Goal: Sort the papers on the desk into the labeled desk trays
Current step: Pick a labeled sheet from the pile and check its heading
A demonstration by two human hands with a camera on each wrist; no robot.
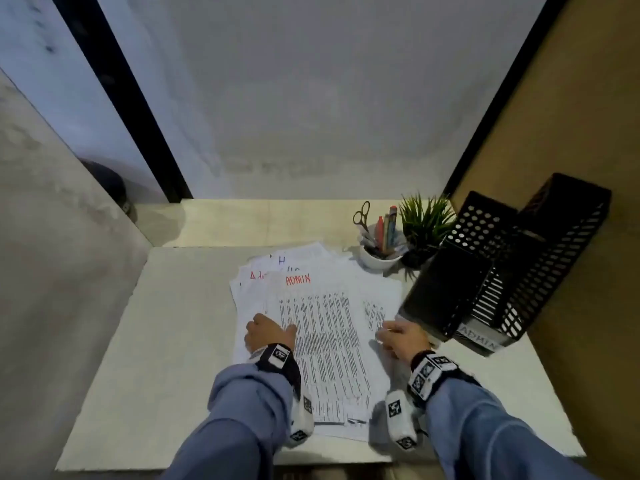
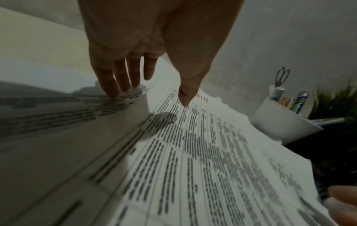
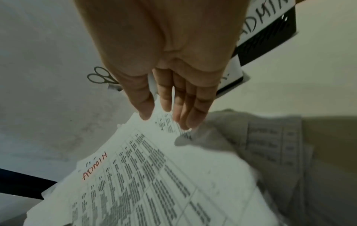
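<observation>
Hovering over the stack of papers [image 1: 311,327] mid-desk, the left hand [image 1: 268,332] and right hand [image 1: 403,337] are flanking the top ADMIN sheet [image 1: 317,341], fingers straight and relaxed, gripping nothing. The sheet's long axis is running away from the person; the ADMIN tray [image 1: 478,337] is sitting just beside the right hand, so that hand looks nearer.

Dim, greyish overall, brightest on the papers [image 1: 322,327]. Soft shadows under fingertips [image 2: 114,91] in wrist views. Strong wide-angle bending at edges; blurred print close to both wrist cameras.
</observation>
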